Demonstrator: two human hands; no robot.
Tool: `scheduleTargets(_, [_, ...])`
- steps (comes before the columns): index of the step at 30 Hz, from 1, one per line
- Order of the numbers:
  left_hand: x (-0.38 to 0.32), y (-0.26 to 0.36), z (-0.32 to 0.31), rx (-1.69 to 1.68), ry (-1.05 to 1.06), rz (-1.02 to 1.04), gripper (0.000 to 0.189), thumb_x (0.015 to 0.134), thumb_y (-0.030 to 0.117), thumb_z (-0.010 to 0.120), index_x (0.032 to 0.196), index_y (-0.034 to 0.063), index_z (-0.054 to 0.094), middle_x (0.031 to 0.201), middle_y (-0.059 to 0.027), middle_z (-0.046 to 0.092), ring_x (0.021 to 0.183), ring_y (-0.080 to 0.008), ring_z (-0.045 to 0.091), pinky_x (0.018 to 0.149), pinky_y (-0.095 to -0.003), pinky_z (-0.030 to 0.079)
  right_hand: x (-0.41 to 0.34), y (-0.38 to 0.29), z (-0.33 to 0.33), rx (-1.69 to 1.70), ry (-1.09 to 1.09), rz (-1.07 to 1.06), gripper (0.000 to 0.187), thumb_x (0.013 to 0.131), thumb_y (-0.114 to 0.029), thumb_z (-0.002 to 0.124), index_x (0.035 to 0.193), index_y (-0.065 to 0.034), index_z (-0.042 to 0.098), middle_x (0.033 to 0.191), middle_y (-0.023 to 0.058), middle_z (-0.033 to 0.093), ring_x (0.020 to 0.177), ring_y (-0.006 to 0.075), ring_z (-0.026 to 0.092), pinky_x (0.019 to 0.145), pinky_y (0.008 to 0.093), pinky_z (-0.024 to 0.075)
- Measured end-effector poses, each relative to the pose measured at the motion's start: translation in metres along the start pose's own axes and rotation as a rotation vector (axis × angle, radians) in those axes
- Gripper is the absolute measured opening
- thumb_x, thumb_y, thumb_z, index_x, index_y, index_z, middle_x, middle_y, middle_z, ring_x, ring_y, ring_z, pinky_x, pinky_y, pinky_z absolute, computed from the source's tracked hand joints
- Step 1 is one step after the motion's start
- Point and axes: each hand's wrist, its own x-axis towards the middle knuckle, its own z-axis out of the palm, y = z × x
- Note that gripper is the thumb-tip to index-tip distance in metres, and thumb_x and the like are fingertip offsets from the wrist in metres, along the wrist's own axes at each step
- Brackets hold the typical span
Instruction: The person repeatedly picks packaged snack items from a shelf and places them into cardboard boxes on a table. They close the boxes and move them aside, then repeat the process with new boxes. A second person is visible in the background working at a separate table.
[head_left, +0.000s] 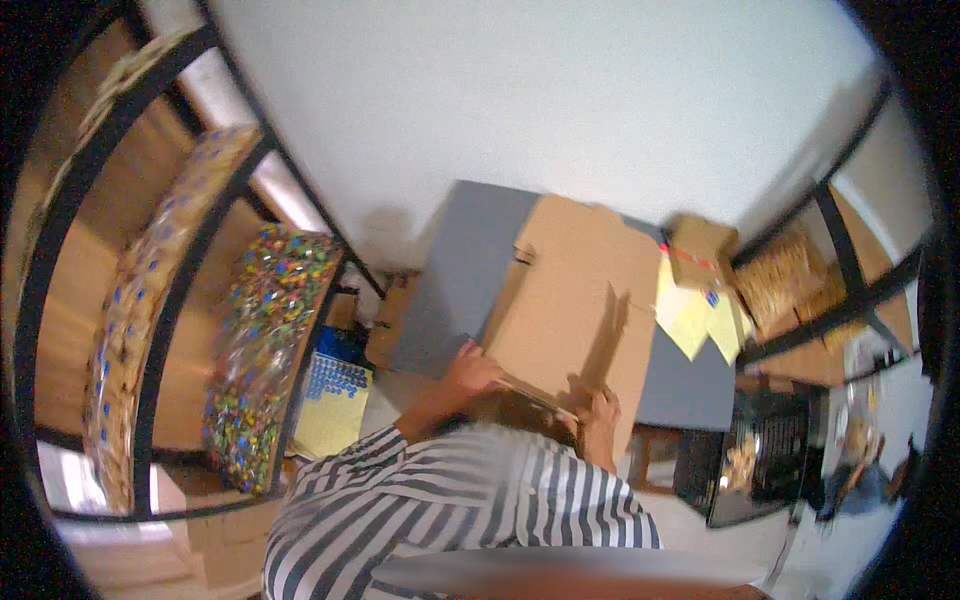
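A brown cardboard box blank (570, 285), partly folded, lies on the grey table (461, 255) before me. Its near end reaches over the table's front edge, towards my striped shirt. My left hand (475, 369) grips the left corner of the near edge. At the right of that same edge, my right hand (600, 412) pinches the board between thumb and fingers. A narrow side flap (613, 322) stands up from the blank on its right and casts a shadow. The undersides of both hands' grips are hidden.
Yellow sheets (684, 324) and a small cardboard box (697, 244) with a red strip lie at the table's right. Black-framed shelves (150, 352) with bagged colourful pieces (277, 322) rise at left. More shelving (847, 300) stands at right. A blurred person (859, 472) is at far right.
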Motion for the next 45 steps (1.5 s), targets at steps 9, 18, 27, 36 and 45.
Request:
scheduleTargets(9, [0.013, -0.011, 0.019, -0.054, -0.157, -0.014, 0.042, 0.095, 0.041, 0.053, 0.125, 0.0124, 0.062, 0.133, -0.0148, 0.058, 0.125, -0.0405, 0.048, 0.109, -0.0603, 0.029, 0.005, 0.015, 0.015, 0.144, 0.015, -0.056, 0.052, 0.065, -0.028, 0.087, 0.112, -0.0138, 0.071, 0.120, 0.0096, 0.059, 0.114, 0.0395, 0.048, 0.098, 0.0500, 0.0393])
scheduleTargets(18, [-0.027, 0.025, -0.020, -0.072, 0.286, -0.111, 0.053, 0.099, 0.032, 0.053, 0.145, 0.0076, 0.042, 0.159, -0.0213, 0.020, 0.136, -0.0415, 0.039, 0.112, -0.0473, 0.037, 0.023, 0.018, 0.012, 0.042, 0.102, -0.131, 0.043, 0.071, -0.030, 0.085, 0.109, -0.0126, 0.073, 0.148, 0.0197, 0.041, 0.139, 0.0431, 0.028, 0.113, 0.0530, 0.0236])
scheduleTargets(27, [-0.085, -0.004, -0.027, -0.127, 0.315, -0.315, 0.058, 0.091, 0.024, 0.065, 0.142, 0.0037, 0.045, 0.157, -0.0210, 0.024, 0.137, -0.0393, 0.039, 0.110, -0.0461, 0.039, 0.078, -0.040, -0.006, 0.163, 0.122, -0.276, 0.021, 0.085, 0.000, 0.065, 0.106, -0.0038, 0.067, 0.144, 0.0179, 0.044, 0.138, 0.0392, 0.032, 0.113, 0.0511, 0.0276])
scheduleTargets(36, [-0.175, -0.045, -0.043, -0.086, 0.387, -0.395, 0.047, 0.095, 0.024, 0.058, 0.139, 0.0063, 0.050, 0.147, -0.0186, 0.042, 0.132, -0.0356, 0.046, 0.108, -0.0453, 0.041, 0.170, -0.179, -0.011, 0.284, -0.054, -0.675, 0.019, 0.083, -0.006, 0.067, 0.103, -0.0051, 0.069, 0.140, 0.0163, 0.050, 0.136, 0.0394, 0.039, 0.112, 0.0499, 0.0316])
scheduleTargets(45, [-0.338, -0.004, -0.157, -0.179, 0.558, -0.750, 0.040, 0.101, 0.031, 0.050, 0.135, 0.0117, 0.056, 0.134, -0.0133, 0.058, 0.126, -0.0327, 0.053, 0.105, -0.0461, 0.042, 0.236, -0.411, -0.035, 0.382, -0.055, -1.179, 0.027, 0.082, -0.005, 0.068, 0.109, -0.0094, 0.068, 0.139, 0.0139, 0.051, 0.133, 0.0370, 0.042, 0.111, 0.0498, 0.0329])
